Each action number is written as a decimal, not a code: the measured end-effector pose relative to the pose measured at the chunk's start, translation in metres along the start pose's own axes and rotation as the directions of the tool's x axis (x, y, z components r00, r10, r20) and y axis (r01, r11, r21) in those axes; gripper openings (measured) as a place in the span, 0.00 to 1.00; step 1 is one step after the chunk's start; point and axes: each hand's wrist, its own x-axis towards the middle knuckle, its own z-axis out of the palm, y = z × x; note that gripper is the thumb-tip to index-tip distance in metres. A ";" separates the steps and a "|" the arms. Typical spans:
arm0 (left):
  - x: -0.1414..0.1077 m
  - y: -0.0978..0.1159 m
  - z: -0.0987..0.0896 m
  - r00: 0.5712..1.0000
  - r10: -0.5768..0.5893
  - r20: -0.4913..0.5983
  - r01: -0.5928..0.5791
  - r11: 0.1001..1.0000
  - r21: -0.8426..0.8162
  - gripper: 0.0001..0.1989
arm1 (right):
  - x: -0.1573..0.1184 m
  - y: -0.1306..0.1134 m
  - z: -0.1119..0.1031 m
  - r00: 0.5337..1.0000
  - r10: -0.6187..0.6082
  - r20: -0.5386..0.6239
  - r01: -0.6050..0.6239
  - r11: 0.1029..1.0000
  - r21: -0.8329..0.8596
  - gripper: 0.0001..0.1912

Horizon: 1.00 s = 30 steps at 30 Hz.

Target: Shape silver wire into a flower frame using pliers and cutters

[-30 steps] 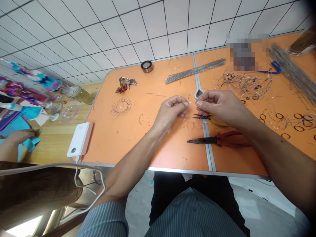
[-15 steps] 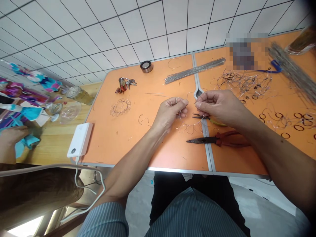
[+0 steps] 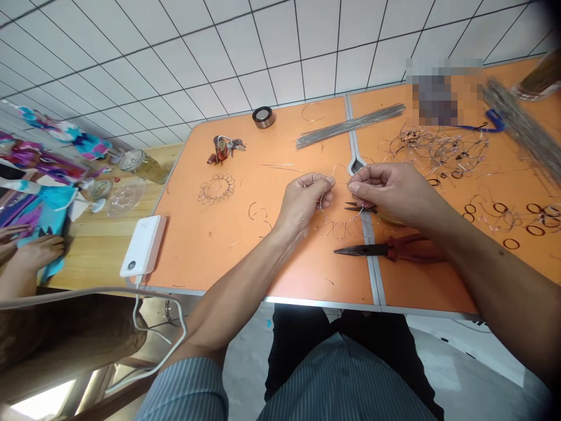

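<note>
A thin wire ring with petal-like loops (image 3: 339, 229) hangs between my hands above the orange table. My left hand (image 3: 309, 202) pinches its left side between thumb and fingers. At its right side, my right hand (image 3: 380, 186) is closed on the wire too; the exact spot is hidden by the fingers. Long-nose pliers with red handles (image 3: 385, 250) lie just below my right hand. Smaller dark-tipped pliers (image 3: 357, 207) lie partly under that hand. A similar looped wire ring (image 3: 216, 189) rests on the table to the left.
Straight wires (image 3: 350, 126) lie in a bundle at the back, near a tape roll (image 3: 263, 117) and keys (image 3: 225, 149). Tangled wire (image 3: 438, 146) and brown rings (image 3: 511, 244) lie right. A white power bank (image 3: 143, 245) sits left; beyond it, another person's hand (image 3: 41, 254) touches blue material.
The view has shifted slightly, and my hands keep nearly the same hold on the wire ring. At far left, the other person's hand has moved on the blue material.
</note>
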 end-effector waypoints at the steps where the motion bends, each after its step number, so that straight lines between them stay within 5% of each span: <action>1: 0.000 0.001 0.000 1.000 0.020 -0.004 -0.020 1.000 -0.002 0.16 | 0.000 0.001 -0.001 1.000 0.001 -0.002 -0.001 1.000 -0.003 0.06; 11: 0.003 0.003 -0.007 0.992 0.121 0.039 -0.124 0.987 0.101 0.21 | 0.004 0.008 -0.006 0.997 -0.055 -0.049 0.052 0.996 -0.067 0.08; 18: 0.001 0.003 -0.005 0.998 0.021 0.062 -0.024 0.999 0.047 0.24 | 0.004 0.006 -0.006 0.995 -0.085 -0.047 0.082 0.995 -0.061 0.10; 30: 0.000 0.008 -0.008 0.996 -0.029 0.088 0.027 0.999 0.024 0.10 | -0.002 -0.003 -0.004 0.993 -0.087 -0.085 0.084 0.996 -0.035 0.10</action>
